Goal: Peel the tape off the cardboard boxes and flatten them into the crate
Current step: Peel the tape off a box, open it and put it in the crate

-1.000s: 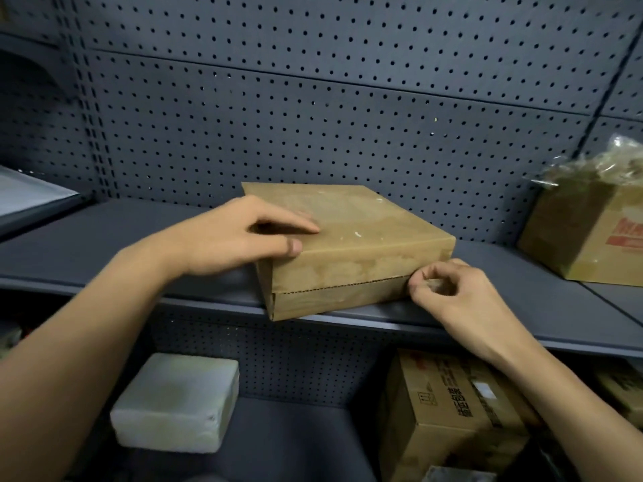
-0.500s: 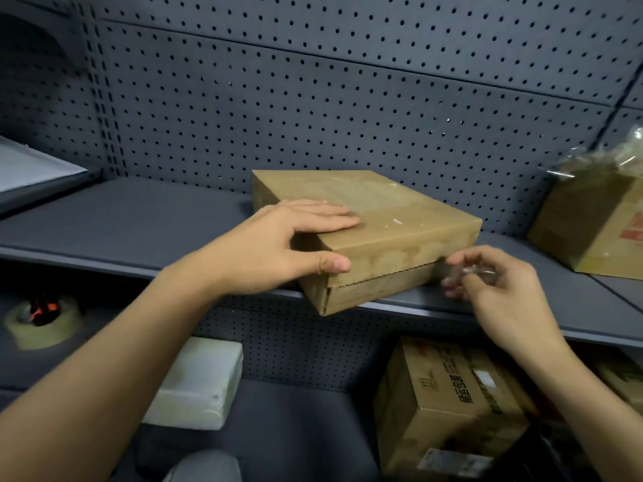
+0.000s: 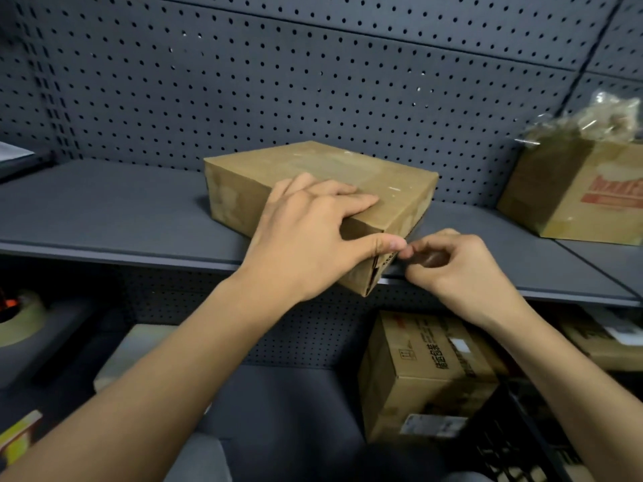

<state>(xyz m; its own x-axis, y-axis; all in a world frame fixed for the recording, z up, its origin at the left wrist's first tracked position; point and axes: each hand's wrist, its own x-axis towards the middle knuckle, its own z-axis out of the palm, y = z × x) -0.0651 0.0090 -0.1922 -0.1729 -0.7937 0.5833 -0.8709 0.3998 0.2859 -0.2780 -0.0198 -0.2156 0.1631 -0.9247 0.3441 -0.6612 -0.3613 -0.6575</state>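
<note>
A flat brown cardboard box [image 3: 313, 165] lies turned on the grey shelf [image 3: 104, 210], its near corner hanging over the shelf's front edge. My left hand [image 3: 306, 245] holds that corner, with the fingers on top and the thumb pressed on the side wall. My right hand [image 3: 459, 269] is just right of the corner, fingers curled, pinching what looks like clear tape at the box's lower edge. The tape itself is hard to make out. A black crate [image 3: 515, 447] shows at the bottom right, below the shelf.
A larger printed box [image 3: 570, 193] with crumpled plastic on top stands at the shelf's right end. Below are a taped carton [image 3: 428, 370], a pale block [image 3: 139, 346] and a tape roll [image 3: 21, 318] at the left. A pegboard wall backs the shelf.
The box has swung round so that a corner now points at me and overhangs the edge. My right hand moved in to that corner, close to my left thumb.
</note>
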